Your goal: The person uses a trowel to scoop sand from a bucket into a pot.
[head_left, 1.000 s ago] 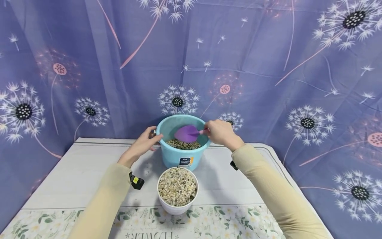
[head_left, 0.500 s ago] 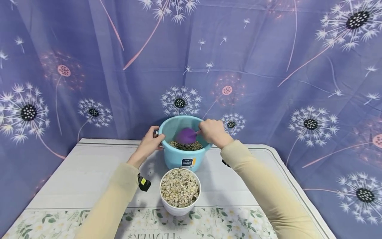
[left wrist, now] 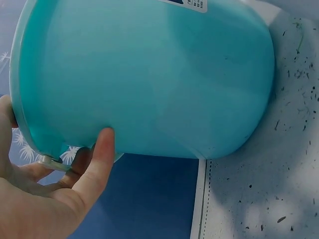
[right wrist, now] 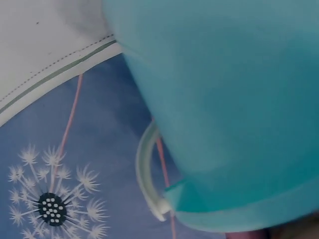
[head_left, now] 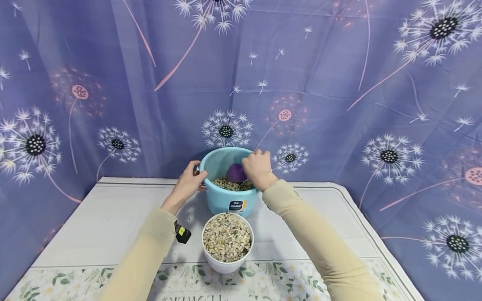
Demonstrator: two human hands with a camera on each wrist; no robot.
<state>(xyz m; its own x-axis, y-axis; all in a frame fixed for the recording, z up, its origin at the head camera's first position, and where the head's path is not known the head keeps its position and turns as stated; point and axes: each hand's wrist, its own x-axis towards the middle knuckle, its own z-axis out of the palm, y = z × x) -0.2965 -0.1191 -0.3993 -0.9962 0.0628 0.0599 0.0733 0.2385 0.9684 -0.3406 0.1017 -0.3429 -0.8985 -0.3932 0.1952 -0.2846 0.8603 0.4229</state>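
My left hand (head_left: 186, 182) grips the rim of a light blue bucket (head_left: 220, 202), thumb over the edge. In the left wrist view, a fingertip (left wrist: 105, 137) lies against the bucket's outer wall, near the pale carrying handle (left wrist: 54, 163). My right hand (head_left: 258, 168) reaches over the bucket's right side and holds a purple trowel (head_left: 235, 173). The trowel's blade is down at the grainy potting mix (head_left: 227, 184) inside; its grip is hidden by the hand. In the right wrist view the bucket wall (right wrist: 224, 109) fills most of the picture, and the trowel is out of sight.
Just in front of the bucket stands a white pot (head_left: 225, 266) heaped with pale granular mix (head_left: 227, 238). Dark crumbs lie on the white tablecloth (head_left: 124, 221) left of the bucket. A purple dandelion curtain (head_left: 173, 117) hangs close behind.
My right hand has moved left and the trowel has tipped steeper and lower into the bucket's mix. The left hand keeps its grip on the rim.
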